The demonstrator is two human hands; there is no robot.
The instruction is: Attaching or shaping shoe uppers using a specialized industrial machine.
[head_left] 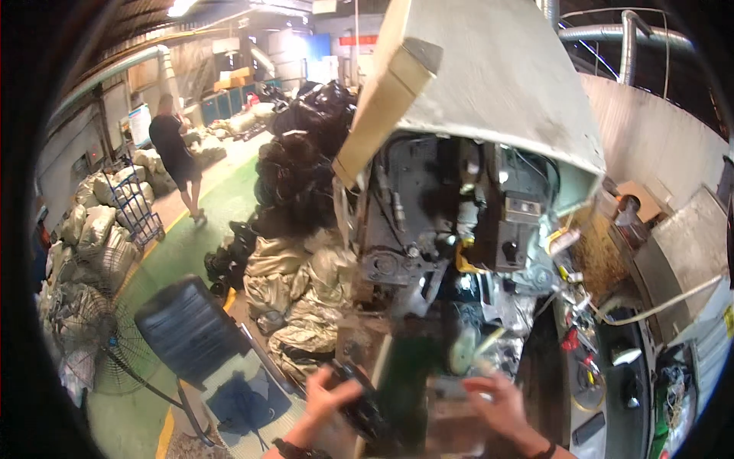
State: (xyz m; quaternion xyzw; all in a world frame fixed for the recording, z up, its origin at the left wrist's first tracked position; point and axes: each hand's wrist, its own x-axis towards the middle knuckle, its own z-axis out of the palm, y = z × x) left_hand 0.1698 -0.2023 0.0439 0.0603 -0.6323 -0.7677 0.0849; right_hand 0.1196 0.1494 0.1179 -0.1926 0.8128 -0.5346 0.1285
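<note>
My left hand (330, 396) is closed around a long black object (363, 405), whose kind I cannot make out. A dark band sits on that wrist. To the right, my right hand (498, 405) is raised with its fingers curled together. What it pinches, if anything, is too blurred to name. Just beyond it are a pale round piece (462, 350) and a thin pale strip (492, 340). Both hands are in front of a large machine (413, 176) with its inner parts exposed under a pale grey hood (497, 69). A brownish block-like surface (451, 413) lies between my hands.
Left of me are a chair with a black back (191, 329) and a wire fan (99, 329). Pale sacks (306, 283) and black bags (313, 115) are piled beside the machine. Tools lie on a right-hand bench (589, 367). A person (176, 149) stands near a blue hand truck (134, 203).
</note>
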